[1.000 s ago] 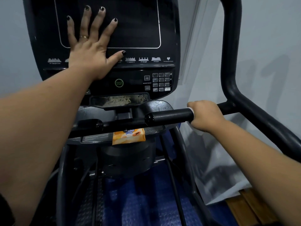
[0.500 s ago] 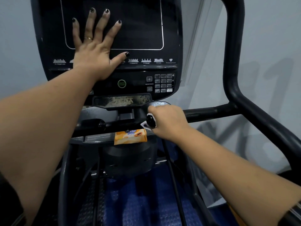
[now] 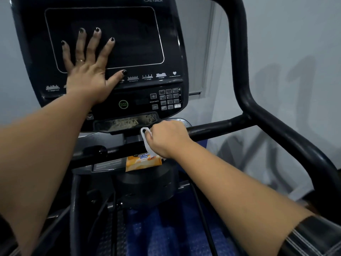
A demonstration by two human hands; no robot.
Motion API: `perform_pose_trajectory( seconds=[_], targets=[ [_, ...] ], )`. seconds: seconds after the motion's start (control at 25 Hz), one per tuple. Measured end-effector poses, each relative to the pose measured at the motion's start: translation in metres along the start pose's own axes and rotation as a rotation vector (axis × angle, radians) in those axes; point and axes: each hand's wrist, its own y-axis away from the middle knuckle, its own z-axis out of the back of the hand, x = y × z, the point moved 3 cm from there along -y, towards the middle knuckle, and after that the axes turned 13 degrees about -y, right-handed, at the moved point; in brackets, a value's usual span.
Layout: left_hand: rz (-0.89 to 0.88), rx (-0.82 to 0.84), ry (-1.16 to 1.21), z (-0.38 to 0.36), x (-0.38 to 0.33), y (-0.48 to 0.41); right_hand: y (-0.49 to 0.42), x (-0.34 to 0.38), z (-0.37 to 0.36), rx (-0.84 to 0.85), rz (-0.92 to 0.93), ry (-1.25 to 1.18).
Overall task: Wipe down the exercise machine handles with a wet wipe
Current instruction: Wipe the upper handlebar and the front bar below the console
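Observation:
My right hand (image 3: 167, 138) is closed around the inner end of the black right handle (image 3: 219, 127), with a white wet wipe (image 3: 146, 140) wrapped over the handle's tip and hanging down under my fingers. The handle's end is hidden by the wipe and the hand. My left hand (image 3: 88, 71) lies flat, fingers spread, on the dark console (image 3: 129, 52) of the exercise machine. The black left handle (image 3: 96, 151) points inward below the console, partly behind my left forearm.
An orange wet wipe pack (image 3: 143, 162) sits on the ledge under the handles. A thick black frame bar (image 3: 238, 61) rises on the right and slopes toward me. Keypad buttons (image 3: 168, 98) are on the console. Blue floor (image 3: 166, 228) lies below, grey wall behind.
My right hand slid left along the right handle, from near the frame bar to its inner tip, dragging the wipe with it. The left hand stayed pressed on the console.

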Motion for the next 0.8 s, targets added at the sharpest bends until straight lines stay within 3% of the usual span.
perform_pose_trajectory(
  seconds=[0.2,0.4,0.56,0.68,0.8],
  targets=[
    [0.004,-0.014,0.009,-0.001,0.0,0.001,0.021,-0.034,-0.005,-0.269,0.229,0.068],
    [-0.004,-0.024,0.016,-0.003,0.0,0.0,0.05,-0.114,0.007,-0.174,0.044,0.112],
    [-0.009,-0.037,0.009,-0.003,0.001,0.0,0.06,-0.13,0.011,-0.229,-0.019,0.192],
    [-0.009,-0.039,-0.001,-0.004,0.001,0.0,0.04,-0.122,0.032,-0.023,-0.225,0.212],
    [-0.008,-0.037,0.007,-0.003,0.0,0.0,0.021,-0.122,0.042,0.243,-0.299,0.185]
  ],
)
